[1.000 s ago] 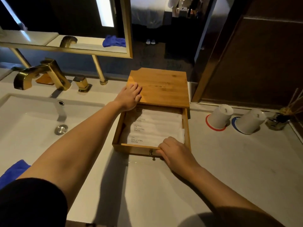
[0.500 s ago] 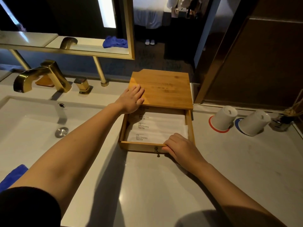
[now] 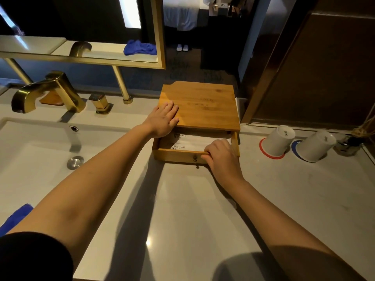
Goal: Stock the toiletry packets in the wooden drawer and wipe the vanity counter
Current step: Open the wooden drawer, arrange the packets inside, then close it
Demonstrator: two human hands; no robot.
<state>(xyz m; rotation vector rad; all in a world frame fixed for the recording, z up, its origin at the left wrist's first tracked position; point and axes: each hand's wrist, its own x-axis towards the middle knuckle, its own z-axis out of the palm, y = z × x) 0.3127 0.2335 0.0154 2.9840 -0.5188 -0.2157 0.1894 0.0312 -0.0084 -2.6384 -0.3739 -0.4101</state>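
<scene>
A wooden box (image 3: 203, 106) stands on the pale vanity counter (image 3: 284, 199). Its drawer (image 3: 176, 155) sticks out a short way toward me, with a small knob at the front. White toiletry packets (image 3: 190, 144) printed "BRUSHING TEETH" lie flat inside; two labels show. My left hand (image 3: 162, 120) lies flat on the box's front left corner, fingers spread. My right hand (image 3: 221, 155) rests on the drawer's front edge at the right, fingers curled over the rim. A blue cloth (image 3: 14, 218) lies at the left edge by the sink.
A white sink (image 3: 30, 159) with a gold faucet (image 3: 46, 92) fills the left. Two upturned white cups (image 3: 279, 140) (image 3: 315, 146) stand on coasters to the right, beside a reed diffuser (image 3: 349, 144). A gold-framed mirror (image 3: 81, 29) hangs behind.
The drawer has slid into the box by more than half under my right hand. Fewer packets show now. My left hand has stayed on the box top.
</scene>
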